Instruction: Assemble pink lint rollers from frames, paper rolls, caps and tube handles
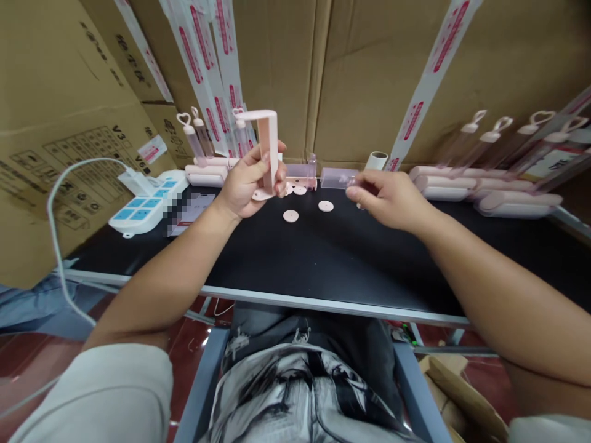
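Two hands at the far edge of the black counter [295, 258].
Left hand [244, 184] fingers clamp an upright pink plastic L-shaped handle [268, 147]; right hand [392, 200] fingers pinch a clear plastic rectangular tube [337, 178].

Pale short sleeves, bare forearms, black-and-white printed shirt.

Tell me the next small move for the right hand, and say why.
Probably lift the clear plastic tube off the black table and bring it toward the pink L-shaped frame. The right hand has its fingers at the tube's end, while the left hand holds the frame upright, apart from it.
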The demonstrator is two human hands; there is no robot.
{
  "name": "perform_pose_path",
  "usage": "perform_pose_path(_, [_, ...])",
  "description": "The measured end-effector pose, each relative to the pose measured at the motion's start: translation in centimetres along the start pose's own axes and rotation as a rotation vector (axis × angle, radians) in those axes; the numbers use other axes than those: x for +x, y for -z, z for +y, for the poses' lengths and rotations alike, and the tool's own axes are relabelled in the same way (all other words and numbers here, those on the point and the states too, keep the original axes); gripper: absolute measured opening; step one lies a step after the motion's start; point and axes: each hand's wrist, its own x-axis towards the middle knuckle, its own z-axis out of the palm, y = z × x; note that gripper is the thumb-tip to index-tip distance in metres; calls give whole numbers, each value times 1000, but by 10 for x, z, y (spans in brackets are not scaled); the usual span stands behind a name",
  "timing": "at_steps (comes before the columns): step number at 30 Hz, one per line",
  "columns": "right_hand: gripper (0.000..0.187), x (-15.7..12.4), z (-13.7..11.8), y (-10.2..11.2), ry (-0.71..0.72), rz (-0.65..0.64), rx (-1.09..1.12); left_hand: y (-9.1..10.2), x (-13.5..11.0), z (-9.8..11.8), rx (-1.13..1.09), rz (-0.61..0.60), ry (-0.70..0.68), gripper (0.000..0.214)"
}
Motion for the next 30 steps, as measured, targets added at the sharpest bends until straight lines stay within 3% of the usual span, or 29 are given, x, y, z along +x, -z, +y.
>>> perform_pose_path(5, [26, -7, -3, -19, 142, -528, -95, 23, 8, -14, 466, -56, 100, 39])
perform_pose_path(7, [24, -10, -11, -26, 156, -629, -115, 30, 9, -18, 794, -89, 167, 40])
perform_pose_path(10, [22, -12, -21, -31, 173, -624, -134, 33, 9, -23, 1183, -143, 152, 39])
perform_pose_path(15, [33, -9, -18, -29, 187, -592, -80, 18, 10, -38, 1464, -273, 166, 50])
perform_pose_path(19, [43, -4, -4, -37, 176, -412, -134, 1, 12, -49, 1533, -206, 179, 52])
perform_pose_path(22, [44, -1, 4, -45, 182, -418, -153, -9, 14, -53, 1545, -166, 195, 44])
perform_pose_path(26, [42, -3, 0, -46, 183, -486, -153, -10, 11, -43, 1559, -261, 146, 43])
perform_pose_path(30, [41, -7, -11, -41, 211, -506, -99, 1, -1, -21, 1583, -413, 204, 69])
